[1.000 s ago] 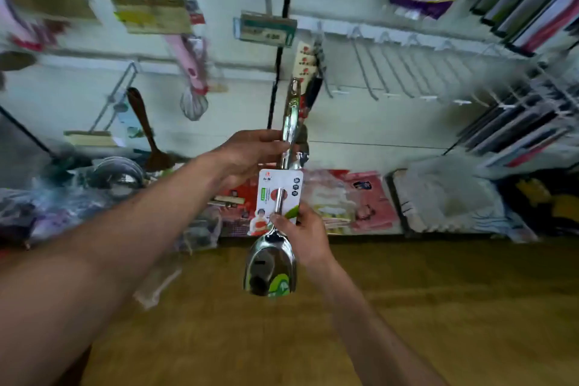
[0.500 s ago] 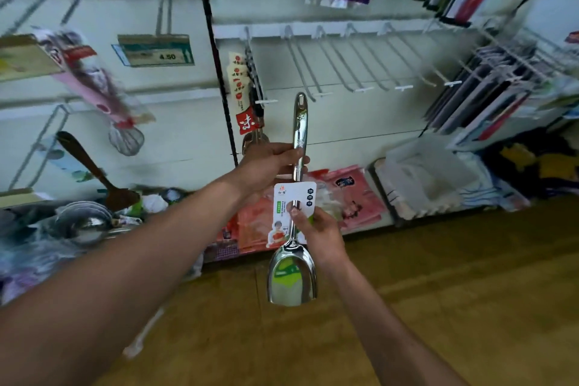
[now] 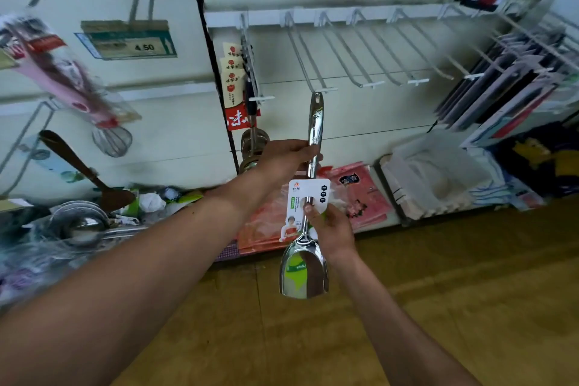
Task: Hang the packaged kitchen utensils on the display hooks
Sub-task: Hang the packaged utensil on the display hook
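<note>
A steel spatula (image 3: 315, 128) with a white card label (image 3: 308, 197) stands upright in front of me. My left hand (image 3: 286, 158) grips its handle at mid-length. My right hand (image 3: 329, 229) pinches the neck and the card just above the blade. The hole in the handle's top end sits right under the white tip of an empty display hook (image 3: 326, 89). Several more empty hooks (image 3: 371, 83) run along the rail to the right. One hook (image 3: 250, 72) to the left holds several packaged utensils.
A price tag reading 4.50 (image 3: 128, 41), a pink whisk (image 3: 94, 110) and a wooden spatula (image 3: 84, 172) hang on the left panel. Steel bowls (image 3: 78, 222) and packets (image 3: 360, 194) lie on the bottom shelf. Dark packaged goods (image 3: 507, 81) hang at right. Wooden floor lies below.
The view has swung left to right across the wall. Both hands have carried the spatula to the right and up, bringing its top end to the tip of an empty hook.
</note>
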The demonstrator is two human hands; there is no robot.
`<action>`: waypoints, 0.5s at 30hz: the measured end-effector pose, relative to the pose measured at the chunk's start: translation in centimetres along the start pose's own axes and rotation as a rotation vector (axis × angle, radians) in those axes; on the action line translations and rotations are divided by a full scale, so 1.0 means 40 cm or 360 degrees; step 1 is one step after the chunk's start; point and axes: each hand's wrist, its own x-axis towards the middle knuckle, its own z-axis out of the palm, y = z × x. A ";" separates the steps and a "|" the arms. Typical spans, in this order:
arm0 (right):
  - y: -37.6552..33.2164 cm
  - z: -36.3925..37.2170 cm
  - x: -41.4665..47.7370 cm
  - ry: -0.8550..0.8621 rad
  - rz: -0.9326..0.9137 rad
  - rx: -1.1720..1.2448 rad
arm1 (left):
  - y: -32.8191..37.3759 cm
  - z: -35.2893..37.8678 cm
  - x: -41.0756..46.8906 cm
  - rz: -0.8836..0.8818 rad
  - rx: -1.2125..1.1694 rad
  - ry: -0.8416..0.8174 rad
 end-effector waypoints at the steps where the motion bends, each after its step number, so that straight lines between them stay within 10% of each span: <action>1: -0.001 -0.005 0.009 -0.0033 -0.0035 -0.0003 | -0.002 0.001 0.009 0.0019 -0.0009 0.0016; 15: -0.078 0.022 0.328 -0.0151 -0.0195 -0.0601 | 0.007 -0.018 0.261 0.0292 -0.0049 0.0348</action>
